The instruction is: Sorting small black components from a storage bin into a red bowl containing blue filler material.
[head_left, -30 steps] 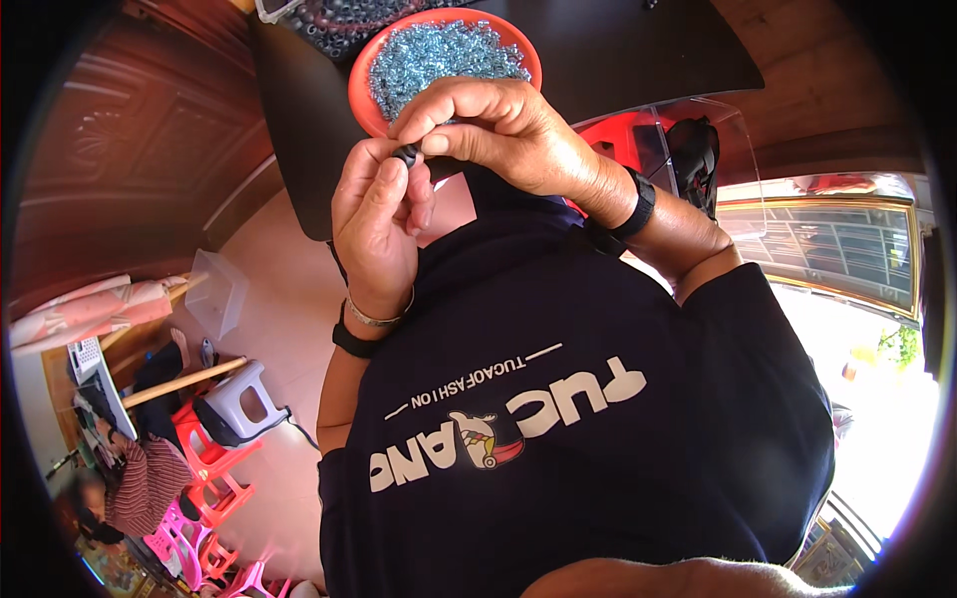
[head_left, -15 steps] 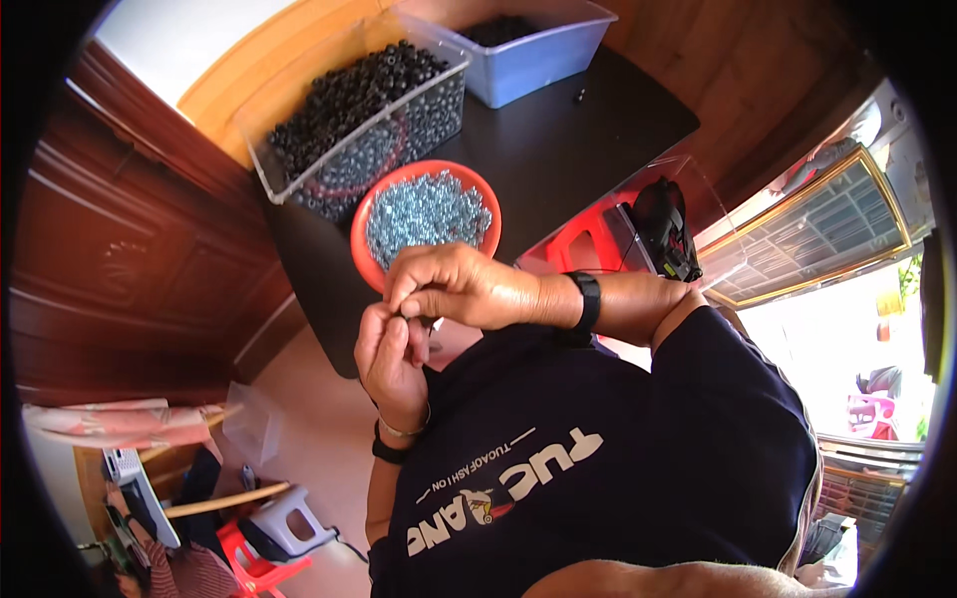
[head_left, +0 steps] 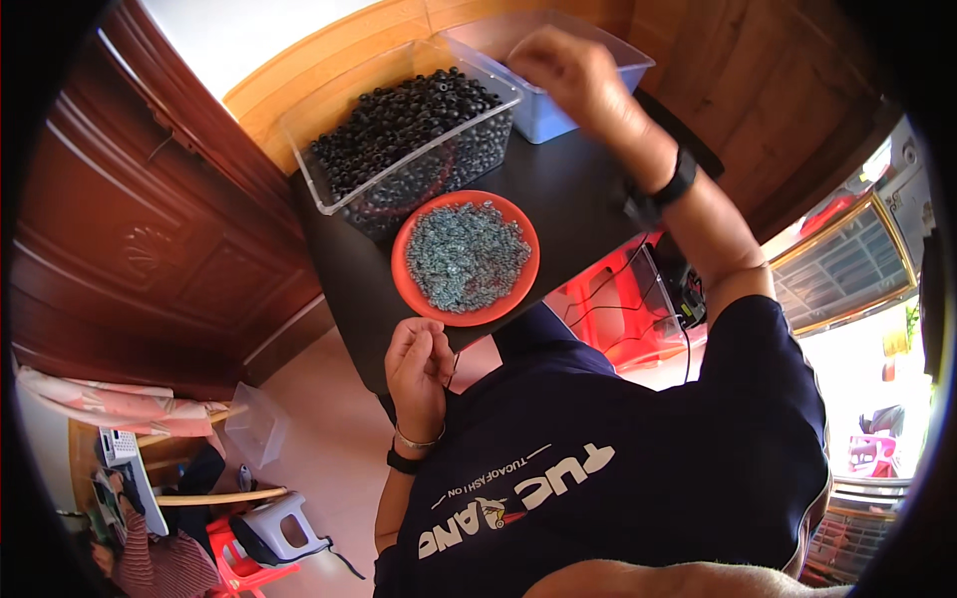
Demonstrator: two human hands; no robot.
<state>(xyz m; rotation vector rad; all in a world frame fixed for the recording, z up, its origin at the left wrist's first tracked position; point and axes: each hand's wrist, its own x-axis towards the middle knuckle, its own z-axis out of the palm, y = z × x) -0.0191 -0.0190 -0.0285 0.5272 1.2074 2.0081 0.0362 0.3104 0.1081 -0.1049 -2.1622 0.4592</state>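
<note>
My left hand (head_left: 419,361) is at the table's near edge, just below an orange-red bowl (head_left: 401,267) of small shiny silvery pieces (head_left: 467,254). Its thumb and fingers are pinched together; what they hold, if anything, I cannot make out. My right hand (head_left: 573,80) reaches over the blue plastic bin (head_left: 550,120) at the back, its fingers blurred and partly hidden from view. To the bin's left, a clear plastic bin (head_left: 329,204) is heaped with small black ring-shaped parts (head_left: 414,125).
The bins and bowl stand on a black table (head_left: 344,274). Beside it on the right are a red plastic stool (head_left: 613,309) and a black device (head_left: 686,297) with cables. At lower left another person (head_left: 164,553) in a striped top sits near a grey stool (head_left: 279,523).
My right hand has left my left hand and swung up and right to the blue bin. My left hand has moved slightly right and stays pinched. The whole view has shifted.
</note>
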